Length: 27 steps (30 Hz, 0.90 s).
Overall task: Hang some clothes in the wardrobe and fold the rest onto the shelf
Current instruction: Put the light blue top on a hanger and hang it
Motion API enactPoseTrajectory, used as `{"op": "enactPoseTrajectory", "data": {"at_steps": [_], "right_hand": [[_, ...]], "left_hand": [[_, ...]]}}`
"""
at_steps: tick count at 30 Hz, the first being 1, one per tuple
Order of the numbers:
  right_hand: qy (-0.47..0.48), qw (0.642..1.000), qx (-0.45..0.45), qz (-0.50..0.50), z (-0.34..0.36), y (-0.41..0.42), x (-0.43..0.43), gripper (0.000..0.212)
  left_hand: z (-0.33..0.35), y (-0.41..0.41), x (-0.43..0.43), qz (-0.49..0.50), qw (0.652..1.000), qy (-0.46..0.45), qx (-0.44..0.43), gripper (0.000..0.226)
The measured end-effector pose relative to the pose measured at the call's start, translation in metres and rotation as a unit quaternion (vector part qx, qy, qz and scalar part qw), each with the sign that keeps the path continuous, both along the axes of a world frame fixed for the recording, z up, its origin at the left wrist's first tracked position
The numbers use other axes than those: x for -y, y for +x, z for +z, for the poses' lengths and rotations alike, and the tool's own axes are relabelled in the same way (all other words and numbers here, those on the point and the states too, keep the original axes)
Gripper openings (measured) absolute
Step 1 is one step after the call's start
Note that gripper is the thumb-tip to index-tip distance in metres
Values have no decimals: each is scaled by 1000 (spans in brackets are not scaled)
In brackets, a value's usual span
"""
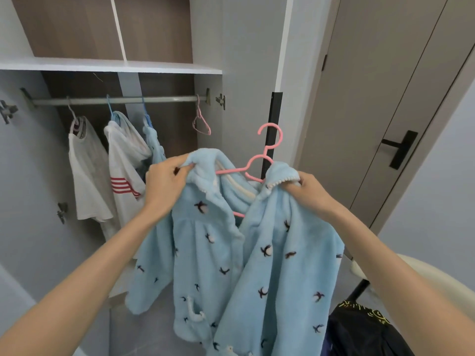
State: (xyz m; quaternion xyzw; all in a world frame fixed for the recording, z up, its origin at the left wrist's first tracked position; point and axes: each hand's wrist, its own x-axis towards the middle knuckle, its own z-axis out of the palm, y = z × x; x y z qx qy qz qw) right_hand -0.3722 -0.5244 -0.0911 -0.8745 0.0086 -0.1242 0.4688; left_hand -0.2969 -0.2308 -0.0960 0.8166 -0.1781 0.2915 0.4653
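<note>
— Near centre, before the wardrobe (154,34): blue fleece jacket (231,265), part on pink hanger (259,164); left hand (167,181), right hand (312,191), fingers (181,163) pinching collar edges
— Handling: seat both shoulders evenly, then hook on rail (115,100)

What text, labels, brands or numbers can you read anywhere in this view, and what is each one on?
No text reads legibly in this view.
Dark garment, bottom right: yellow print, too blurred to say whether it is lettering.
White shirt on the rail: red stripes only, no words.
Blue fleece garment: dark bird motifs only, no label in view.
</note>
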Motion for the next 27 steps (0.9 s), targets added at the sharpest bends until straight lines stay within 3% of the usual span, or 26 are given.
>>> {"op": "enactPoseTrajectory", "data": {"at_steps": [4, 6, 8, 12, 14, 16, 21, 27], "right_hand": [[-47, 998, 23, -45, -8, 3, -10, 17], [-13, 998, 49, -41, -10, 5, -16, 8], [3, 997, 76, -27, -10, 6, -22, 12], [-8, 993, 122, 6, -11, 9, -38, 21], [-14, 990, 137, 12, -8, 9, -41, 17], [-29, 988, 151, 14, -2, 5, -38, 13], [-139, 979, 142, -46, 6, -5, -4, 18], [-98, 980, 128, -112, -9, -8, 29, 63]], "left_hand": [[5, -6, 2, -13, 999, -30, 32, 27], [5, -3, -2, -19, 994, 107, 18, 33], [5, 0, -8, 5, 970, 241, -18, 40], [12, -11, 9, -75, 950, 302, 22, 64], [9, -10, 25, -81, 925, 369, 49, 58], [13, -5, 34, -69, 928, 358, 76, 34], [16, 9, 37, -103, 954, 271, 79, 47], [3, 25, 39, -114, 966, 224, 65, 33]]}}
